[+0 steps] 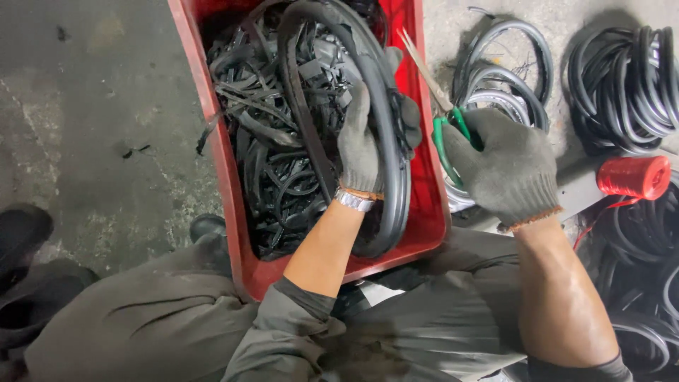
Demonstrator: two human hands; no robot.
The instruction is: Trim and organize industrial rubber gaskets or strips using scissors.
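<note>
A: What does the left hand [361, 145] hold?

B: A black rubber loop [385, 106], a long curved band like a tyre bead or seal. The gloved fingers [353, 106] are wrapped around its side, pressed together on it. The loop rises out of the red crate [223, 148] and bends back down to the crate's near wall.

A: How does the loop look?

B: Dull black, smooth, with a raised edge running along its length. It is thicker than the scraps under it, and it keeps its arch without sagging.

A: And inside the crate?

B: A tangle of black rubber strips [276, 134], thin, flat and curled, filling the crate under the loop.

A: The right hand [506, 166]?

B: Just right of the crate, in a grey knit glove. Its fingers are curled shut around the green handles of scissors [442, 117]. The pale blades point up and away, over the crate's right wall. Whether the blades are parted, I cannot tell.

A: What lies beyond the crate?

B: To its right, on the floor [92, 113], coils of black hose [622, 81] and a few rings with a grey sheen [506, 78]. A red spool [635, 177] of twine sits farther right, past the right hand. A metal watch [353, 201] shows at the left wrist, over the crate. The person's grey trousers [141, 318] are on the near side of the crate, against it.
</note>
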